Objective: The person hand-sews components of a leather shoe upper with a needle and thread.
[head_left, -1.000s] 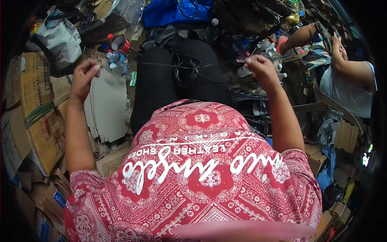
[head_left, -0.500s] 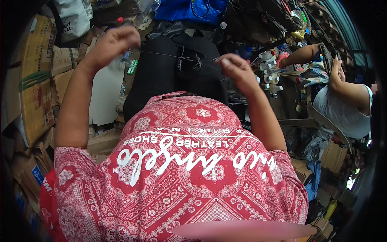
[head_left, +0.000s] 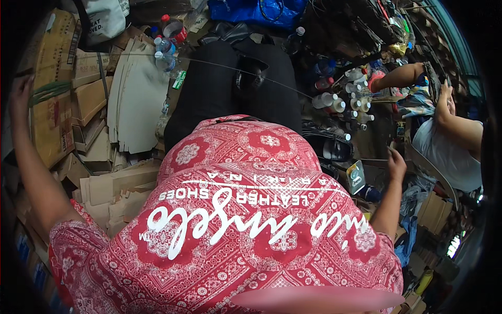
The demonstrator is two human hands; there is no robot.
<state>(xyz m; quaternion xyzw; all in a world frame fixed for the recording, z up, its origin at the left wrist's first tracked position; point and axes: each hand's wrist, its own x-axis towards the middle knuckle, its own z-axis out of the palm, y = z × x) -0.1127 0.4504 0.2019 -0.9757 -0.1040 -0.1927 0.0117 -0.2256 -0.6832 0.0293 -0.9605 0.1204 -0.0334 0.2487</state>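
My two arms are spread wide apart. A thin dark thread (head_left: 219, 70) runs taut across my lap, sloping from upper left down to the right. My left hand (head_left: 21, 90) is at the far left in front of a tall cardboard box, closed, dim near the picture's rim. My right hand (head_left: 396, 163) is out to the right with fingers pinched together. The thread's ends fade from sight before reaching the hands. Between my black-trousered knees sits a dark object that looks like a black shoe (head_left: 251, 78), mostly in shadow, with the thread passing over it.
Flattened cardboard (head_left: 133, 99) and boxes (head_left: 52, 104) crowd the left. Plastic bottles (head_left: 166, 55) stand beside my left leg; several capped bottles (head_left: 358, 99) cluster right. A black shoe (head_left: 337, 148) lies by my right hip. A blue bag (head_left: 256, 11) lies ahead. Another person (head_left: 444, 141) sits at right.
Both hands have swung outward from above my lap, the left to the far left, the right outward and nearer my body. The loose thread has been drawn out into a long straight line.
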